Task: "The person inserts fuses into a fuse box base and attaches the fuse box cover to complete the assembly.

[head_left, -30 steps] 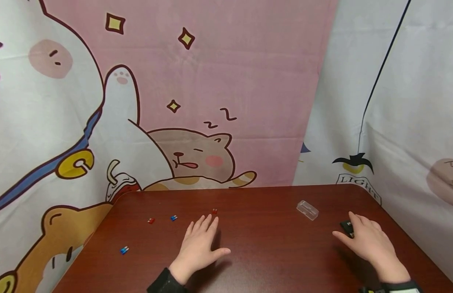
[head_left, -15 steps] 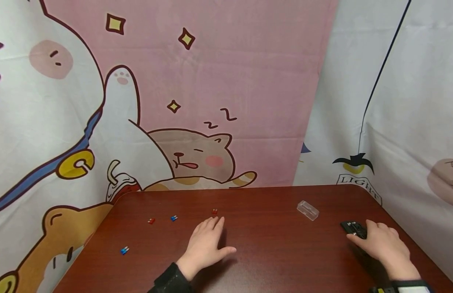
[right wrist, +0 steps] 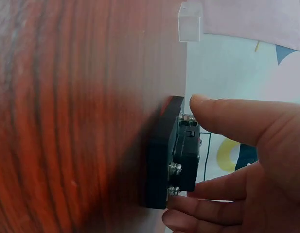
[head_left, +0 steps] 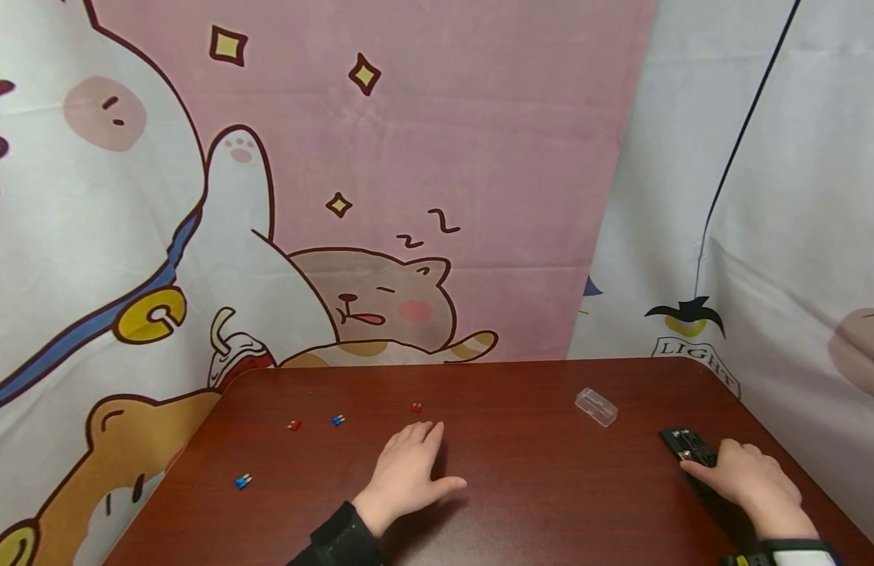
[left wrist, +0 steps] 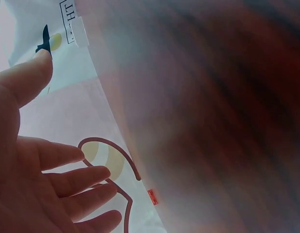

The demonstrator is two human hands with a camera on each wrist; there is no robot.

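- The right hand [head_left: 751, 483] rests near the right edge of the dark red wooden bench [head_left: 536, 487], its thumb and fingers curled around a black fuse holder block [head_left: 687, 446] that lies flat on the wood.
- In the right wrist view, the thumb [right wrist: 227, 121] presses the top of the black fuse holder block [right wrist: 174, 158], and the other fingers touch its lower end, so this hand is grasping the block.
- Small metal screws [right wrist: 175, 168] show along the side of the block.
- The left hand [head_left: 412, 472] lies palm down on the bench near the middle, fingers straight and close together, thumb spread to the right; it is released and holds nothing.
- A red blade fuse [head_left: 416, 408] lies just beyond the left fingertips, not touching them; the left wrist view shows it as a small red piece [left wrist: 152, 196].
- Farther left lie 3 more fuses: a red one [head_left: 294, 425], a blue one [head_left: 337, 420] beside it, and another blue one [head_left: 243, 481] nearer the left edge.
- A clear plastic cover [head_left: 596, 406] lies apart from the block, toward the back of the bench; it also shows in the right wrist view [right wrist: 189, 22].
- A cartoon cat curtain [head_left: 380, 299] hangs behind the bench.
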